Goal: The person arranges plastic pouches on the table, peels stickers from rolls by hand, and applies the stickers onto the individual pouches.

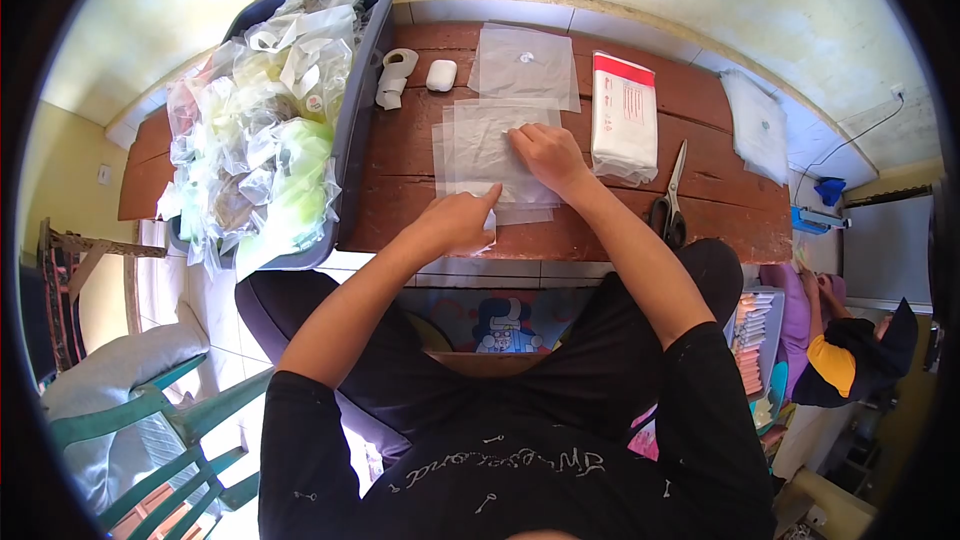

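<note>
A small stack of clear plastic bags [470, 145] lies on the brown wooden table in front of me, its sheets slightly out of line. My right hand [552, 157] rests on the upper right of the stack, fingers curled down onto the plastic. At the lower edge is my left hand [460, 222], index finger stretched over the bags and the other fingers curled. Something white and shiny shows under those fingers, too covered to name. Beyond the stack lies another pile of clear bags [525, 65] with a small white spot on it.
A grey-blue bin [375, 50] heaped with filled plastic bags [265, 130] stands left. Nearby are a white roll [397, 70] and a white case [441, 75]. Right are a red-and-white pack [624, 115], scissors [672, 202] and more bags [755, 125]. Another person [850, 355] sits far right.
</note>
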Demonstrator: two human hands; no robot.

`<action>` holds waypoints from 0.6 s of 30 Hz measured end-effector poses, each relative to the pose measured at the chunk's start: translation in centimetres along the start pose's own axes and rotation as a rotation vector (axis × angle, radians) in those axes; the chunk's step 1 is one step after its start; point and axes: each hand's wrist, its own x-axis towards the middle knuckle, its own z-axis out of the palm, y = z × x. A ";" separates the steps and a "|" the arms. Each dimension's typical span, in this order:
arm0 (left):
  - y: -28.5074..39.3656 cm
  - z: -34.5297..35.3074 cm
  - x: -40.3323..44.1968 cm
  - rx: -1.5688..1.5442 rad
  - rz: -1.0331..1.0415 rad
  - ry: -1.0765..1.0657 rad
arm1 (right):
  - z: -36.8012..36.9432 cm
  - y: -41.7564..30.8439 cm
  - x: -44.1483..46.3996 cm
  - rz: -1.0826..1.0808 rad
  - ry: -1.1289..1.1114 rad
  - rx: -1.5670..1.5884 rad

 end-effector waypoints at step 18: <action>-0.7 0.1 0.3 -0.026 0.026 0.028 | -0.4 -0.1 0.3 0.004 -0.123 -0.001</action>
